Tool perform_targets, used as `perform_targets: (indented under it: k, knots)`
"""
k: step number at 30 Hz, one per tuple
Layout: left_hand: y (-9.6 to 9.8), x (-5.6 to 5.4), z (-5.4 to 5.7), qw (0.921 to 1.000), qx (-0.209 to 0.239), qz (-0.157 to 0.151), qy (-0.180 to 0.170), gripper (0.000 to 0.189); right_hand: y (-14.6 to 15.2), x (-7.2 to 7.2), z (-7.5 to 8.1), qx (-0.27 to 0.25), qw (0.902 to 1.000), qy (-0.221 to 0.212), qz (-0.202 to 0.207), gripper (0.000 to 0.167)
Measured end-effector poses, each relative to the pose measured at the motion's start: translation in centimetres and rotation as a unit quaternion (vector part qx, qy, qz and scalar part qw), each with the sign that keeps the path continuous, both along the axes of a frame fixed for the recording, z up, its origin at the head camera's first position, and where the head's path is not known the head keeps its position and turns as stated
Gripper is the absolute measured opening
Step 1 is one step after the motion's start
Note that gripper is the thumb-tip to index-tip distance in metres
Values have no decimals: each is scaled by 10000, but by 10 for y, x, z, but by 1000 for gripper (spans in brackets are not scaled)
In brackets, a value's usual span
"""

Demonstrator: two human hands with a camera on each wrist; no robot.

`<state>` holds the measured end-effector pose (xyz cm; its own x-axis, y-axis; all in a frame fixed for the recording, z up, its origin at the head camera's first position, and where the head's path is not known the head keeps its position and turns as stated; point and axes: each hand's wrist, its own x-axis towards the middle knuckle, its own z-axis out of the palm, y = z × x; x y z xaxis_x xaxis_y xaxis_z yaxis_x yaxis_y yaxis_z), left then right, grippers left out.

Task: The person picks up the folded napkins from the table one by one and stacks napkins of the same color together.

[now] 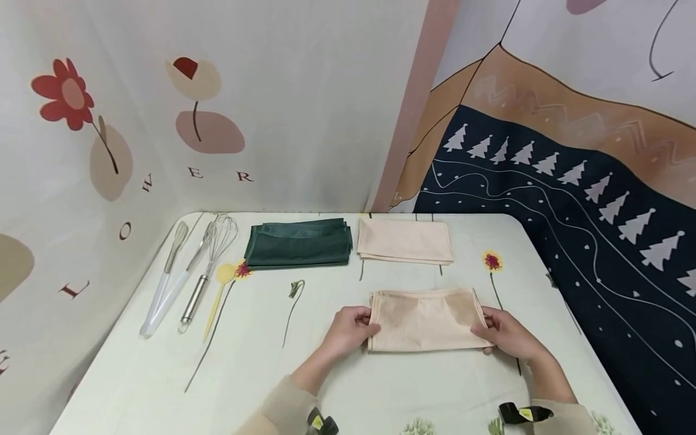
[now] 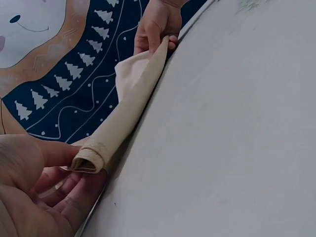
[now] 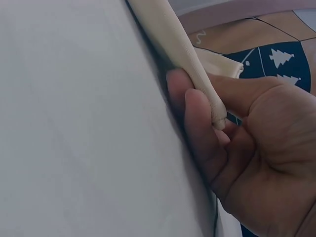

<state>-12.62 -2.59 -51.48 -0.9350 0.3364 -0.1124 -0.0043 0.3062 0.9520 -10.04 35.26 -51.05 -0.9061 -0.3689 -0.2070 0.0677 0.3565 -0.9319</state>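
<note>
A folded beige cloth [image 1: 424, 323] lies lengthwise between my two hands near the middle of the table. My left hand [image 1: 350, 332] pinches its left end, thumb on top and fingers underneath; in the left wrist view the layers of the cloth [image 2: 123, 111] show as a rolled-looking fold at that end. The right end is pinched by my right hand [image 1: 508, 332], and in the right wrist view two fingertips [image 3: 197, 106] curl under the cloth's edge. Behind it lie a second folded beige cloth [image 1: 405, 240] and a folded dark green cloth [image 1: 299, 243].
On the left of the white patterned table [image 1: 261, 386] lie a whisk [image 1: 201, 290], a yellow spoon [image 1: 217, 296] and two utensils with pale handles [image 1: 165, 302]. Printed curtains [image 1: 304, 121] hang behind and to the right of the table.
</note>
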Motion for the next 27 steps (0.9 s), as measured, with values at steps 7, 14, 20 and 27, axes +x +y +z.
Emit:
perform_targets:
  k: [7,14,20,27]
  knots:
    - [4,-14,-2,9997,131,163,82,18,-9,-4,-4,341,9951,399,-834,42]
    - [4,-32,-5,9980,38,627,23,20,-24,-17,-2,385,9858,501,-1555,38]
    - [6,-45,-2,9949,499,734,-472,22,-32,-29,-1,270,9806,537,-1864,37]
    - [7,-61,6,9901,786,954,-664,26,-38,-44,-1,462,9729,745,-2138,31]
